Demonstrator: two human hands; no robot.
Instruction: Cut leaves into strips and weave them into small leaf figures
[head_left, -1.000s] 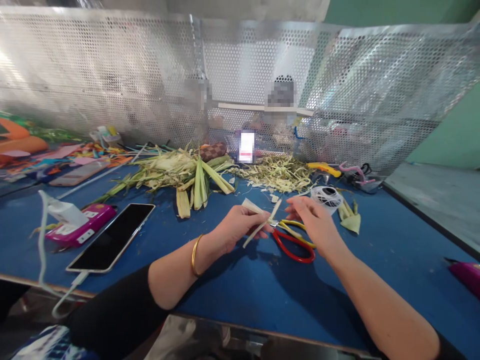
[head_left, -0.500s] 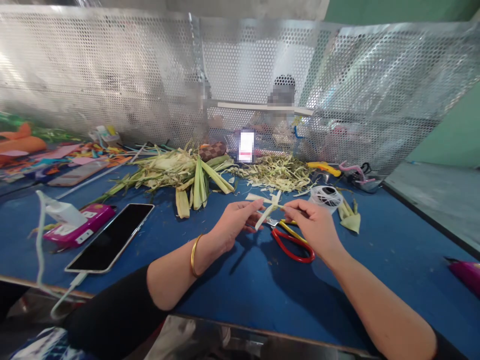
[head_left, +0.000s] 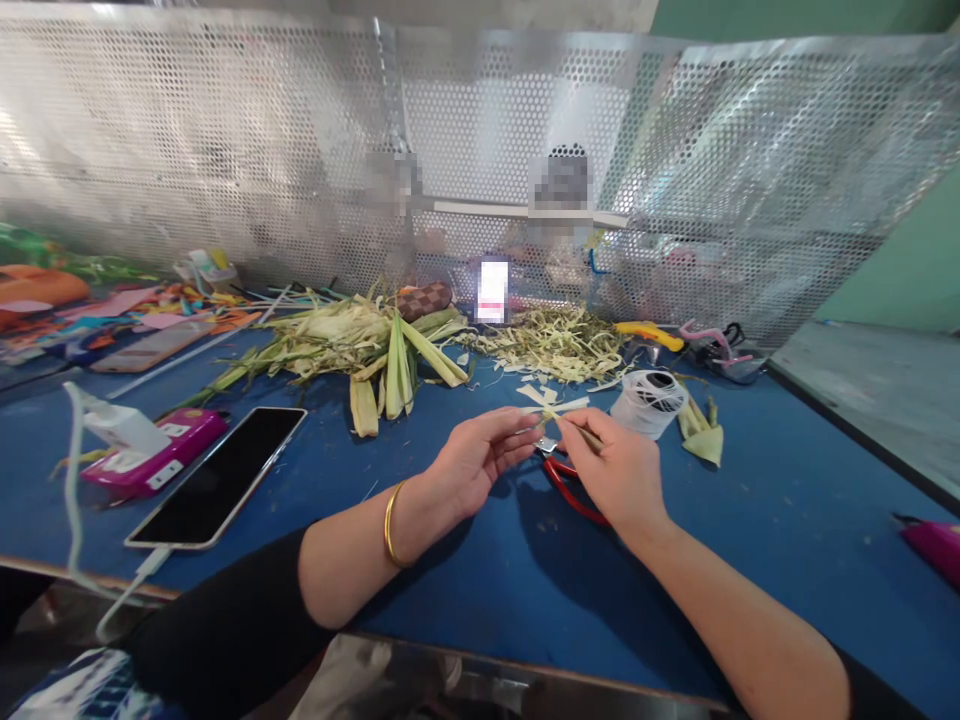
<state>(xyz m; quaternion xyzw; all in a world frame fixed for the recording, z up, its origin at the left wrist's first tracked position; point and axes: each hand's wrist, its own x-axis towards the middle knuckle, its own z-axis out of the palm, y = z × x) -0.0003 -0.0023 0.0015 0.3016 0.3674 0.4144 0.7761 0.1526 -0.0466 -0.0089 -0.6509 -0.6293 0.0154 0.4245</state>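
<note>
Pale strips of husk or leaf (head_left: 568, 405), crossed like a small star or bow, are pinched at their lower end between the thumb and fingers of my right hand (head_left: 619, 470). My left hand (head_left: 484, 455) is beside them, palm turned inward and fingers loosely extended. Its fingertips reach the strips' left side; whether they touch is hard to tell. Below the hands lie red-handled scissors (head_left: 574, 492) on the blue table (head_left: 465, 590), partly covered by my right hand. A spool of white thread (head_left: 649, 405) stands just beyond my right hand.
A heap of green-yellow husks (head_left: 330, 340) and a pile of shredded strips (head_left: 559, 345) lie at the back. On the left are a phone (head_left: 221, 475) on a cable and a magenta power strip (head_left: 154, 460). A perforated metal screen (head_left: 300, 150) bounds the far side.
My left hand has loosened its pinch on the strips, its fingers now extended. My right hand has shifted slightly left, and the crossed strips have turned, now covering less of the table nearer me.
</note>
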